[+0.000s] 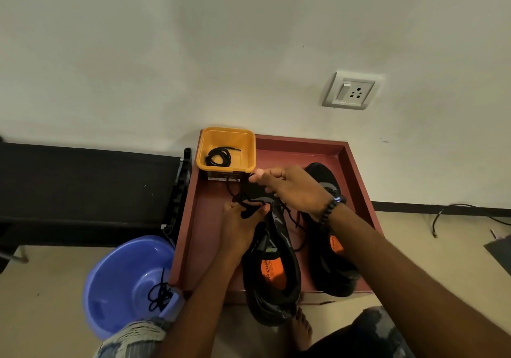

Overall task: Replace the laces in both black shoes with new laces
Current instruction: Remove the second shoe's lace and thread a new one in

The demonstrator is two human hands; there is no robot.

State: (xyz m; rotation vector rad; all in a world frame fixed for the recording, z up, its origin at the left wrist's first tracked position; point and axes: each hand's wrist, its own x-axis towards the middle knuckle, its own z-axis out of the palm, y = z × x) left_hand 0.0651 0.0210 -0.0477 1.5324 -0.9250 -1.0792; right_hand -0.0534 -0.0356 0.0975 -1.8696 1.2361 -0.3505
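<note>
Both hands are working over the near shoe (pixel 272 269), lying in the red tray (pixel 356 169) at six o'clock. Right hand (pixel 293 189) is pinching a lace (pixel 235 194) end and drawing it toward twelve o'clock; left hand (pixel 240 227) is gripping the lace at the eyelets. Threading seems underway; next, feeding the tip through another eyelet. Far shoe (pixel 326 183) is waiting at three o'clock, a spare lace (pixel 218 157) in the yellow tub (pixel 249 150).

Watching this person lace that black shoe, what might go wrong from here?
The left shoe juts over the red tray edge, so a hard tug from the right hand might tip it out. Loose lace trails toward the yellow tub and could snag there. The coiled lace could be confused with the one in the blue basin.
</note>
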